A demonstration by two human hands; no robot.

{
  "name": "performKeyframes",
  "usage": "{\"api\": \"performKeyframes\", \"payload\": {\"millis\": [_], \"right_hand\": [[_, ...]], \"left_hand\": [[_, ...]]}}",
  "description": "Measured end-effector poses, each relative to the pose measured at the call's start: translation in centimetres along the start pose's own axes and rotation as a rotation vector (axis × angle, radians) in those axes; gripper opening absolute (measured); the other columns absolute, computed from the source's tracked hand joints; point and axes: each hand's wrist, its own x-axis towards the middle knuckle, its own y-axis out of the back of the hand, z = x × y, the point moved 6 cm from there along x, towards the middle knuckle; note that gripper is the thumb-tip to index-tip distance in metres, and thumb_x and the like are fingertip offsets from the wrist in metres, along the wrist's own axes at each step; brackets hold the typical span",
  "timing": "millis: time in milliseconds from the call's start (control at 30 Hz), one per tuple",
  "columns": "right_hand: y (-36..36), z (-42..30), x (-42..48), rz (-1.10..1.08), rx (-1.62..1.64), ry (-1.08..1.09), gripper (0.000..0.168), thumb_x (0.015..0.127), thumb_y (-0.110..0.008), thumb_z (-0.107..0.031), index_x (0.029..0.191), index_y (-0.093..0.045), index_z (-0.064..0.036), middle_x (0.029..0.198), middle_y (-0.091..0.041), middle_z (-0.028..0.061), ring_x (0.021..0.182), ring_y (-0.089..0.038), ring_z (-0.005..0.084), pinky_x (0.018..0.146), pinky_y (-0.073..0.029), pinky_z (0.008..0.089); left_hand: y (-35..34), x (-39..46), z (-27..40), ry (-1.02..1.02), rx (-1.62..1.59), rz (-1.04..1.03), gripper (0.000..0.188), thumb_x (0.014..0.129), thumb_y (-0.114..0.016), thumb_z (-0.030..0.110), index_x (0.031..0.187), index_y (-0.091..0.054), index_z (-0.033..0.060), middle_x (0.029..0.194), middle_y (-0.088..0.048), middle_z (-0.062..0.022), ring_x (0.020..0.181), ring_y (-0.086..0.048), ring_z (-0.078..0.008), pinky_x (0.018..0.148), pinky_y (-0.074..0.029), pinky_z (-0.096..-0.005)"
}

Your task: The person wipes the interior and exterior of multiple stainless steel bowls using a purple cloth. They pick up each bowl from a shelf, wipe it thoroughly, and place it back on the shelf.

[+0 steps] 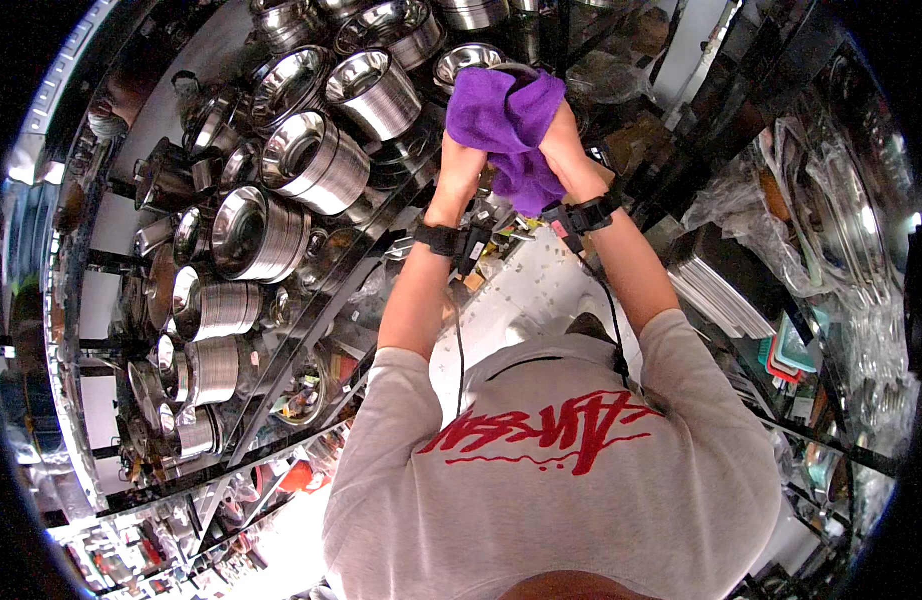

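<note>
A bunched purple cloth [506,112] is between my two hands, out in front of my chest. My left hand [461,161] grips it from the left, its fingers mostly hidden under the folds. On the other side my right hand [564,142] holds it, with fingers also largely covered. A curved metal rim [515,69] shows just behind the cloth; whether it is held inside the cloth, I cannot tell. Close beyond my left hand stands a shiny steel bowl [470,61]. Stacked steel basins [374,94] stand to the left of the cloth.
More stacked steel bowls [314,161] line the shelf along the left, above its dark edge [311,296]. Plastic-wrapped metalware [843,202] and a pile of flat dark-topped items [723,285] fill the right shelves. Below my hands lies a pale floor [524,277] with scattered bits.
</note>
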Motion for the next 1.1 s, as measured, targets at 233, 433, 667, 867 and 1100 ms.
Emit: {"api": "performKeyframes", "payload": {"millis": [233,433,667,867,1100], "right_hand": [[1.6,1.8,2.2,-0.259,-0.432,0.126,0.03,0.076,-0.07,-0.023,0.101,-0.064,-0.007,0.09,-0.067,0.0096,0.082,-0.065,0.0226,0.072,-0.051,0.0338],[0.6,-3.6,1.5,-0.428,-1.049,0.374,0.029,0.077,-0.068,-0.024,0.1,-0.064,-0.007,0.081,-0.066,0.0167,0.076,-0.065,0.0363,0.067,-0.051,0.04],[1.1,0.8,-1.7,0.112,-0.344,0.211,0.026,0.078,-0.068,-0.022,0.096,-0.065,-0.004,0.095,-0.067,0.0142,0.088,-0.065,0.0251,0.076,-0.05,0.0345],[-0.2,-3.0,-0.5,-0.521,-1.033,0.358,0.025,0.079,-0.064,-0.021,0.094,-0.064,-0.001,0.084,-0.064,0.0207,0.078,-0.063,0.0377,0.067,-0.051,0.0384],[1.3,-2.5,-2.3,-0.083,-0.819,0.323,0.021,0.075,-0.065,-0.018,0.088,-0.065,-0.001,0.081,-0.066,0.0182,0.073,-0.064,0.037,0.064,-0.051,0.0407]], "left_hand": [[-0.2,0.0,1.1,-0.165,0.339,-0.143,0.033,0.082,-0.062,0.009,0.114,-0.058,0.0014,0.107,-0.065,-0.0099,0.096,-0.062,-0.0199,0.084,-0.048,-0.0322],[-0.4,0.7,2.3,-0.134,1.104,-0.368,0.032,0.079,-0.064,0.015,0.109,-0.061,0.004,0.099,-0.067,-0.0154,0.093,-0.064,-0.0282,0.081,-0.049,-0.0356],[0.6,-1.3,0.0,-0.286,0.529,0.302,0.02,0.078,-0.063,0.008,0.096,-0.065,-0.0009,0.087,-0.069,-0.0141,0.083,-0.066,-0.0212,0.073,-0.05,-0.0319],[0.4,-1.2,1.2,-0.246,1.151,-0.161,0.024,0.075,-0.066,0.013,0.095,-0.065,0.0007,0.085,-0.065,-0.0215,0.083,-0.063,-0.0376,0.069,-0.053,-0.0392],[1.2,-0.9,2.2,-0.393,0.861,0.043,0.019,0.073,-0.066,0.01,0.09,-0.068,0.0016,0.083,-0.066,-0.0214,0.079,-0.066,-0.0346,0.066,-0.053,-0.0373]]}}
